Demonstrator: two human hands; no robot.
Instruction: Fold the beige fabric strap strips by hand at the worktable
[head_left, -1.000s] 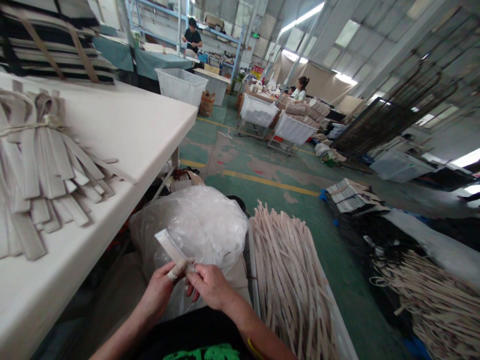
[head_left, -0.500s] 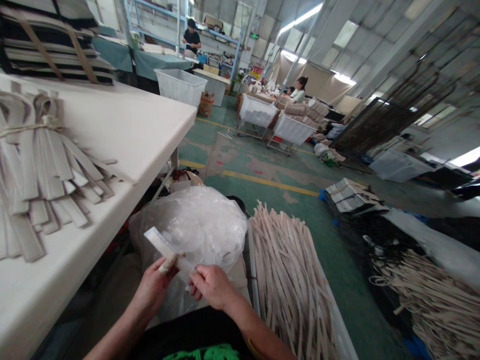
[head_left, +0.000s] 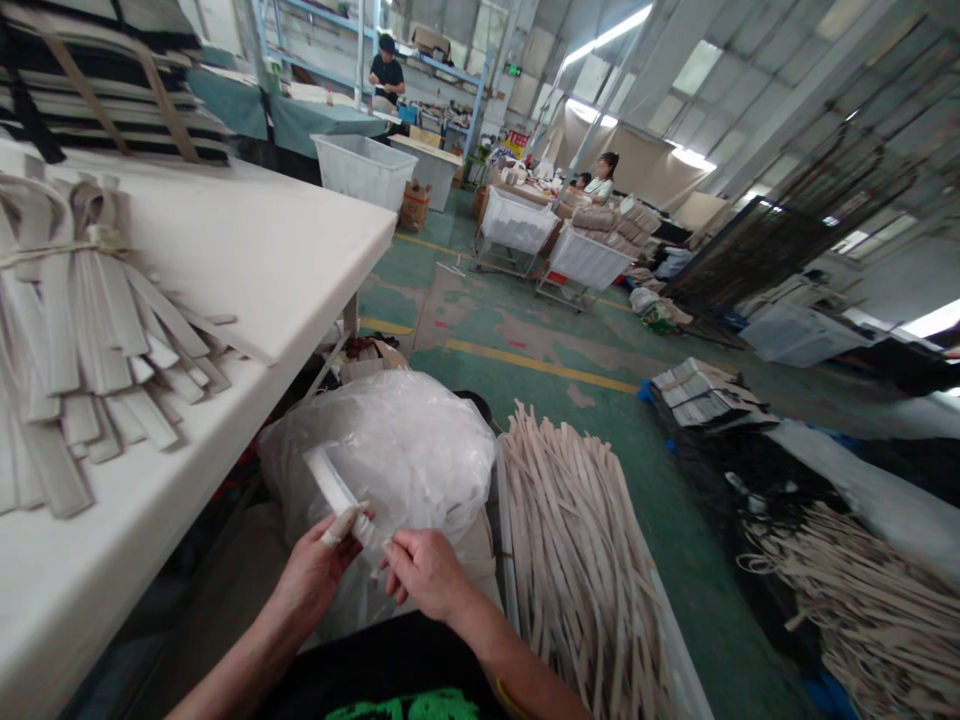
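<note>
Both hands pinch one pale flat strip [head_left: 333,487] low in the picture, in front of my lap. My left hand [head_left: 311,572], with tape on its thumb, grips the strip near its middle. My right hand [head_left: 425,572] is closed on the strip's near end. The strip's far end points up and to the left, over a crumpled clear plastic bag [head_left: 390,450]. A heap of long beige strips [head_left: 577,560] lies just right of my right hand.
A white table [head_left: 247,270] runs along the left with a tied bundle of grey strips [head_left: 82,330] on it. More strips lie piled on the green floor at the right [head_left: 862,590]. White bins on carts [head_left: 555,245] and people working stand far back.
The strip's far end swung left, then came back toward the right and stands steeper. My left hand shifted slightly along it. The right hand hardly moved.
</note>
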